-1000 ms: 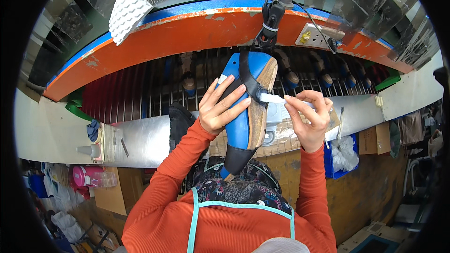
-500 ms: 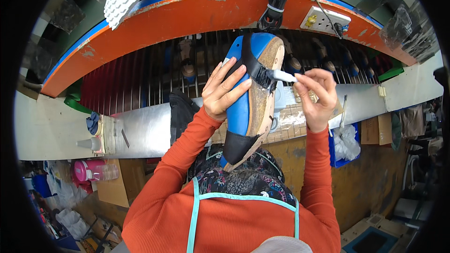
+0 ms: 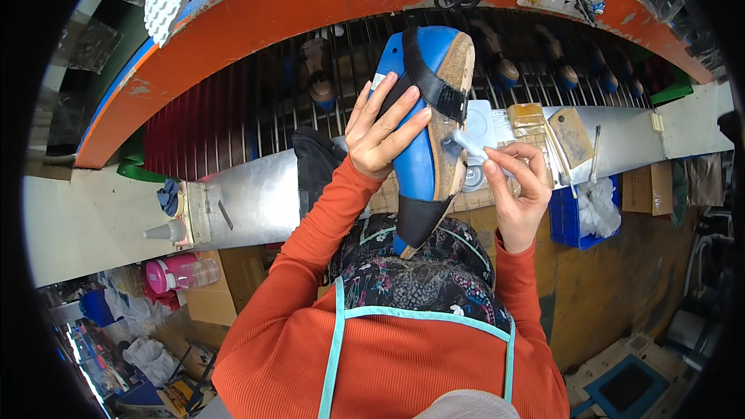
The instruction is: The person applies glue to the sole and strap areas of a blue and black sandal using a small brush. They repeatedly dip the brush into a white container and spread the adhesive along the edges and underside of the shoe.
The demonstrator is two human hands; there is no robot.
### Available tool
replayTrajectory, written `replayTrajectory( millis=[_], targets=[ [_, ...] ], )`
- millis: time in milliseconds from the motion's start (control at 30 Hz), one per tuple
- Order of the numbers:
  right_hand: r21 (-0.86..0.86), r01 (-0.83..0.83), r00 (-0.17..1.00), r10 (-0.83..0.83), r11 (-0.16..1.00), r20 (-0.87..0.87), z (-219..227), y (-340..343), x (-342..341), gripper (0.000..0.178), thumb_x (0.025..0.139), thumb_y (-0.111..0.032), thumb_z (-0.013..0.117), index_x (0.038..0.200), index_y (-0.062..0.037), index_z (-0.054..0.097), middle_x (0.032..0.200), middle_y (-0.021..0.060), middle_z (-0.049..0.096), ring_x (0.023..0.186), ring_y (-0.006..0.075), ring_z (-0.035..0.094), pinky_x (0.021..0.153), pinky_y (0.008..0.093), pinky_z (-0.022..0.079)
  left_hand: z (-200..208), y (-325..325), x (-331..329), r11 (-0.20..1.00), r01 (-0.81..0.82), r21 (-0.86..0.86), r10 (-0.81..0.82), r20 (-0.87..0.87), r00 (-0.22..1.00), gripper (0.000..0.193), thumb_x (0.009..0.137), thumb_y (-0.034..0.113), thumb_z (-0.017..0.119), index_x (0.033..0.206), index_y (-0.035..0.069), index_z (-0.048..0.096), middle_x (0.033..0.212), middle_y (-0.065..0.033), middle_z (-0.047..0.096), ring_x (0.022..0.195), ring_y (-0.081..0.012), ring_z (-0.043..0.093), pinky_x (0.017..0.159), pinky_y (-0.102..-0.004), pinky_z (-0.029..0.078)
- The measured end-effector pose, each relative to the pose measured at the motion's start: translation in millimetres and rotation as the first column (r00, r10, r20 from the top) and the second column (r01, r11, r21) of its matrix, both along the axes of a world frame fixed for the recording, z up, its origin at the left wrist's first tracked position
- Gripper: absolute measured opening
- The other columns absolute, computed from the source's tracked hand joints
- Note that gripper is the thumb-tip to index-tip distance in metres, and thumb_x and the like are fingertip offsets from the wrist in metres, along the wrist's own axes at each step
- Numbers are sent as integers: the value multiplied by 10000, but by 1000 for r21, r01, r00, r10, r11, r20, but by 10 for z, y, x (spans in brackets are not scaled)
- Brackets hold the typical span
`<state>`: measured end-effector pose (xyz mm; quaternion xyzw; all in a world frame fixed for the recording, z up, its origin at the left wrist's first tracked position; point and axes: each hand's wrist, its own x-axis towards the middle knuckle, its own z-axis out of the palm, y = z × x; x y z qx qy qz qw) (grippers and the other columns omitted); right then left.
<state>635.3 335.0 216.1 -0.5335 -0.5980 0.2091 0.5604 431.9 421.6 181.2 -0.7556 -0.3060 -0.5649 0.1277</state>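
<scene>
Sandal [image 3: 446, 174]: black straps, grainy cork sole, on a smooth blue last [image 3: 417, 172]; tilted above your floral-clothed lap.
Your left hand [image 3: 382, 133]: gripping the blue last, fingers slightly spread, thumb hidden.
Your right hand [image 3: 521, 186]: thumb and fingertips pinching a slim white applicator [image 3: 469, 144], tip at the cork.
Worktop [image 3: 260, 202]: shiny metal.

My silvery tabletop [image 3: 264, 188] stretching before me, a thin dark strip [image 3: 225, 216] lying on its left part, a black item [image 3: 317, 163] near the middle, a gridded tan sheet [image 3: 385, 200], a brownish slab [image 3: 571, 138] and a thin stick [image 3: 596, 154] toward the right
</scene>
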Motion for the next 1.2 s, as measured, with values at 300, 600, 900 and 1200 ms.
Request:
replayTrajectory(
  millis=[300, 600, 900, 1200],
  targets=[
    [222, 217, 873, -291, 951, 392, -21, 85, -101, 275, 741, -125, 787, 1013, -155, 760, 969, 6, 606, 738, 116, 542, 794, 311, 284, -26, 1, -46, 999, -30, -23, 28, -79, 997, 322, 754, 160, 731, 1065, 244, 716, 1194, -26, 673, 1141, -344, 613, 930, -523, 479],
    [494, 260, 728, -504, 830, 465, -41, 164, -169, 360, 671, -125, 819, 1017, -207, 764, 941, -10, 609, 818, 106, 549, 736, 320, 240, 7, 14, -78, 999, -52, 1, 52, -123, 991, 331, 751, 169, 733, 1069, 260, 715, 1194, -20, 674, 1146, -345, 610, 943, -520, 471],
    [503, 225, 826, -437, 834, 356, -23, 254, -117, 329, 682, -120, 817, 998, -194, 764, 981, 1, 609, 839, 128, 561, 772, 310, 270, 25, 55, -98, 1000, -20, 18, 22, -111, 994, 337, 756, 180, 718, 1081, 266, 710, 1207, -22, 668, 1151, -345, 606, 961, -519, 462],
    [131, -54, 937, 5, 990, 350, 199, 302, 137, 184, 743, -142, 784, 925, -154, 763, 879, -26, 612, 685, 98, 534, 732, 294, 297, 80, 82, -108, 999, -22, 47, 27, -96, 995, 343, 758, 160, 715, 1087, 257, 704, 1210, -29, 664, 1156, -348, 602, 943, -519, 476]
  ],
)
